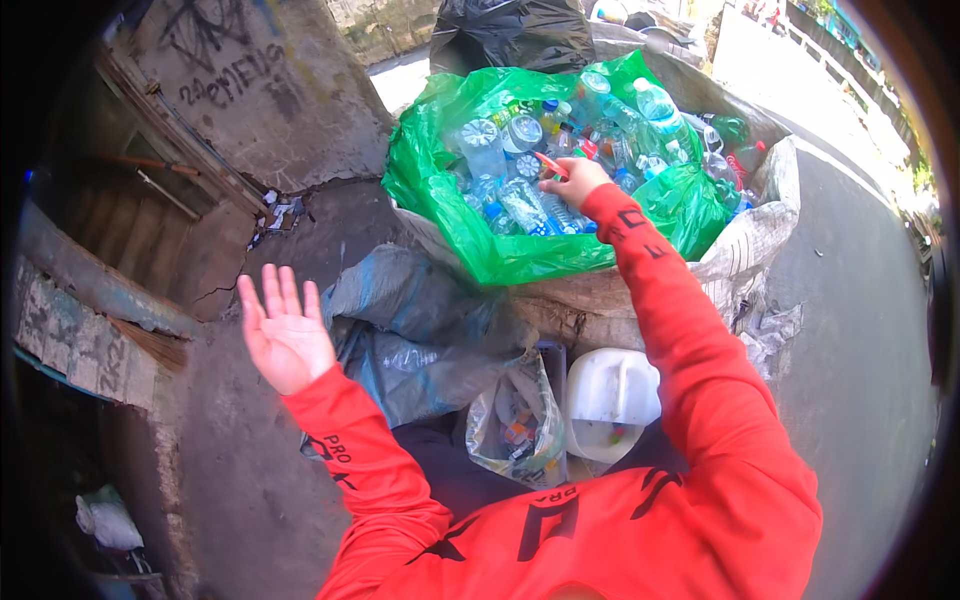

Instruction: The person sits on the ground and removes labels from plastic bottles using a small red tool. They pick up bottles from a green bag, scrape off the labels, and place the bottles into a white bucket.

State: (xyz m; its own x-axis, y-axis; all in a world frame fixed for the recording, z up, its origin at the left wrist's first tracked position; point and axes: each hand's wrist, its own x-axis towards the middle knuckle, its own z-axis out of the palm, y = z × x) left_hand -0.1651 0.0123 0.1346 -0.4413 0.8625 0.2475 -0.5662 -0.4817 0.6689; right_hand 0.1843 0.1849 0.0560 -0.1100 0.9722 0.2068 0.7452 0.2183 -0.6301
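Note:
My right hand reaches into a large green plastic bag heaped with plastic bottles, closed on a slim red object whose kind I cannot make out. The green bag lines a pale woven sack. My left hand is held palm up with fingers apart and nothing in it, beside a crumpled grey-blue sack. Below the bag, near my lap, are a white jug and a small clear bag with assorted small items inside.
A black bag stands behind the bottles. To the left are a marked concrete wall, a dim stairway and a white bundle low down. Paved ground runs along the right toward a railing.

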